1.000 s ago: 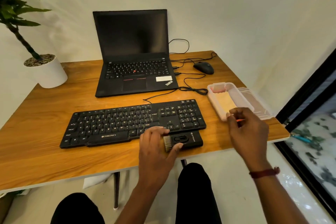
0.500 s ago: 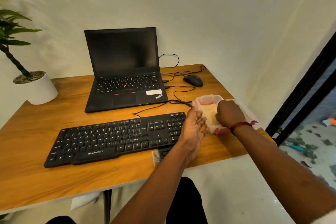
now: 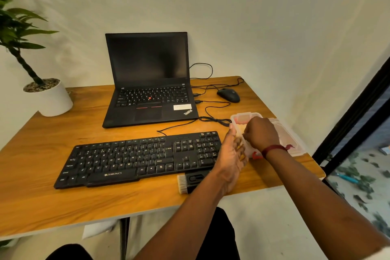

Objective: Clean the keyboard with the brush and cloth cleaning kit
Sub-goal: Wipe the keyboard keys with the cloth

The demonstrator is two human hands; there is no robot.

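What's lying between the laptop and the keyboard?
In the head view, only a black cable crosses the bare table between the laptop and the keyboard.

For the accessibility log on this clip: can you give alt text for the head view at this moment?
Both hands are at a clear plastic container on the right of a wooden desk: the right hand reaches into it, the left hand steadies its near side. A black keyboard lies in front, a brush at its near edge; an open laptop, mouse and potted plant sit behind.
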